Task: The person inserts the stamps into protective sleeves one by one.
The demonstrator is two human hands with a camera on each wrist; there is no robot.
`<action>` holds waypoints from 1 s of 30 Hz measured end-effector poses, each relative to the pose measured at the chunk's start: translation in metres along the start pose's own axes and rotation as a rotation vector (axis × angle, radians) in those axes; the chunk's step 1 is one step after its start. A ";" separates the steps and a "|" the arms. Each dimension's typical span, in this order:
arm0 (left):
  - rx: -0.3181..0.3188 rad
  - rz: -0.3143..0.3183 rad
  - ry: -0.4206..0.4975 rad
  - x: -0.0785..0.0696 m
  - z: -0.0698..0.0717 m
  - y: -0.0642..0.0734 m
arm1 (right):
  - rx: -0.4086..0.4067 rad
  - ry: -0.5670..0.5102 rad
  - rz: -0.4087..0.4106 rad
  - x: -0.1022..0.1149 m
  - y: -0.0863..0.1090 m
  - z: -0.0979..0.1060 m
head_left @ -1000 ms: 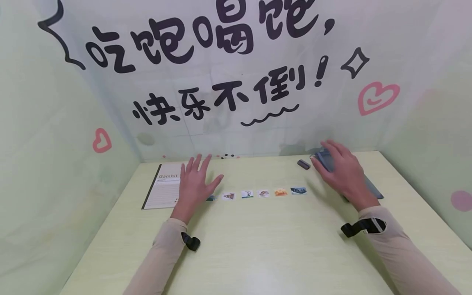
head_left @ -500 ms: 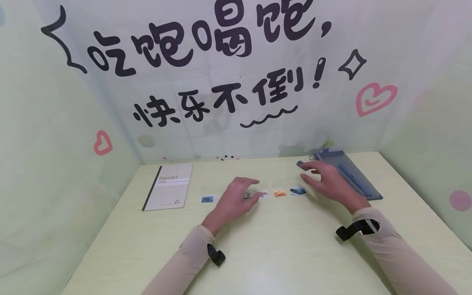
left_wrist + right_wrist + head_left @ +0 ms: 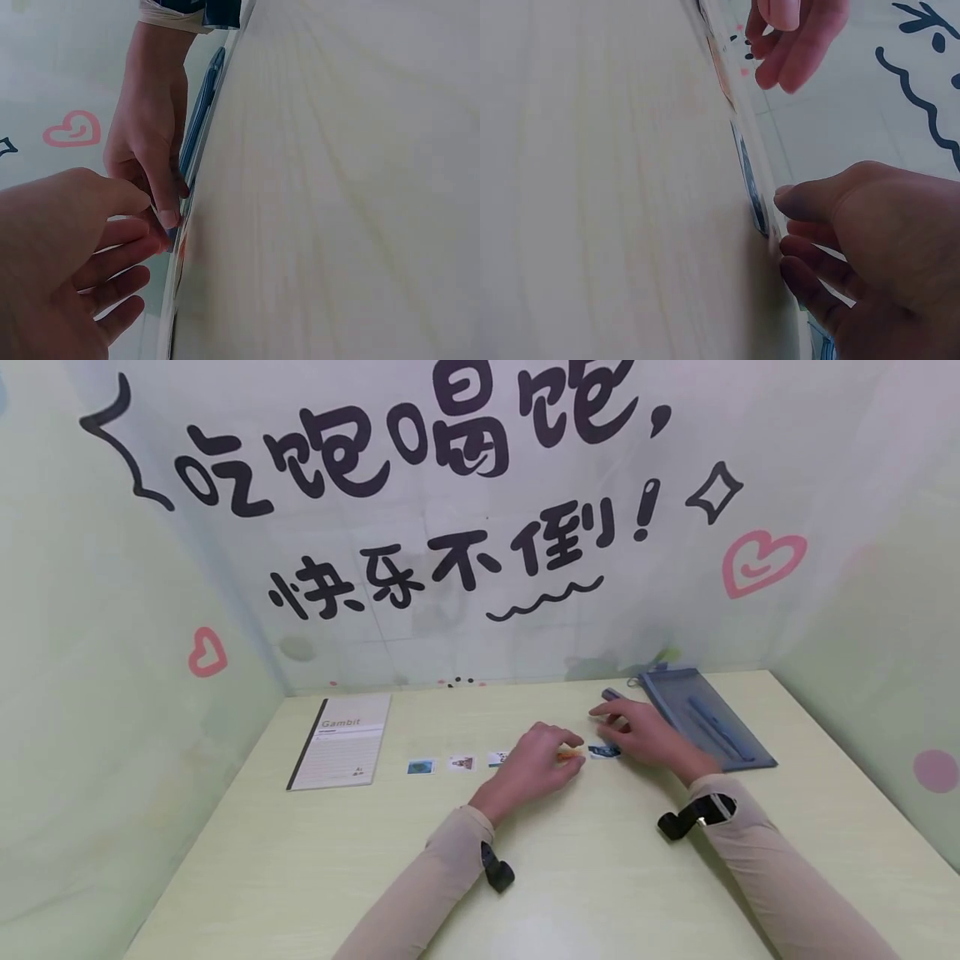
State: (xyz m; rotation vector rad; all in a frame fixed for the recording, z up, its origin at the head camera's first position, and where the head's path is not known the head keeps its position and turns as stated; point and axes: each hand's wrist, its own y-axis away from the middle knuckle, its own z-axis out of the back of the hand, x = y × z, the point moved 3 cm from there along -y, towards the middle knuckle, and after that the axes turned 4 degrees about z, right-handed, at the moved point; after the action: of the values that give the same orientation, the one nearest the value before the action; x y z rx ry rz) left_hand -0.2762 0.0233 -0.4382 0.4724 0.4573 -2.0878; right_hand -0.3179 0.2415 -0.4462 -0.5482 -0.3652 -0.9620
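Head view: the orange card (image 3: 568,754) lies flat on the table (image 3: 600,868), just by the fingertips of the left hand (image 3: 531,766), whose thumb and fingers stand apart; any touch cannot be told. The right hand (image 3: 645,734), loosely bent, pinches nothing beside the dark blue card (image 3: 602,751). Each card looks light, thin and easily creased, probably best lifted by an edge. Five cards show in the row; the left hand may hide more. Around them: one notebook (image 3: 341,747), one small dark block (image 3: 611,694), one pouch (image 3: 670,693) with apparently two pens (image 3: 722,727).
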 end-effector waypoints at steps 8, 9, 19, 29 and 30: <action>-0.020 -0.030 -0.114 -0.008 -0.011 -0.019 | 0.001 0.016 0.003 -0.002 -0.004 -0.005; -0.024 -0.032 -0.128 -0.010 -0.012 -0.021 | -0.002 0.017 0.000 -0.003 -0.004 -0.005; -0.020 0.017 -0.299 -0.018 -0.021 -0.035 | -0.013 0.005 -0.032 -0.008 -0.004 -0.006; 0.007 0.044 -0.252 -0.022 -0.022 -0.036 | -0.034 -0.004 -0.005 -0.009 -0.004 -0.003; 0.007 0.038 -0.264 -0.022 -0.023 -0.036 | -0.034 -0.004 -0.003 -0.009 -0.003 -0.003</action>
State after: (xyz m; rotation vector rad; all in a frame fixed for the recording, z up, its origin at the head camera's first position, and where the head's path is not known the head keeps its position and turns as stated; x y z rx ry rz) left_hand -0.2923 0.0686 -0.4418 0.2028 0.2840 -2.0783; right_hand -0.3252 0.2440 -0.4522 -0.5801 -0.3539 -0.9718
